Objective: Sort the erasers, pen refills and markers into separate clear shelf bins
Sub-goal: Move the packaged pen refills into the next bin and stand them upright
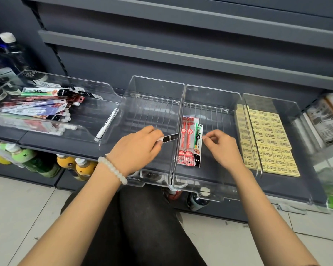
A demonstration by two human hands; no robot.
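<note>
Left hand (135, 144), its grip clamped on a black-and-white marker (168, 138), hovers over the empty clear bin (152, 181). Right hand (222, 146), fingers loosely curled on nothing, hangs beside red and green refill packets (189, 143) in the next bin. Risk: marker tip crosses the shared wall and drops among refills. Farther: yellow erasers (267, 139) right; mixed packets (37, 110) left.

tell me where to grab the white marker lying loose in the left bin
Pinch the white marker across its bare mid-barrel, coming from above. It lies flat and slanted against the left bin's right wall, so only its top and left side are free.
</note>
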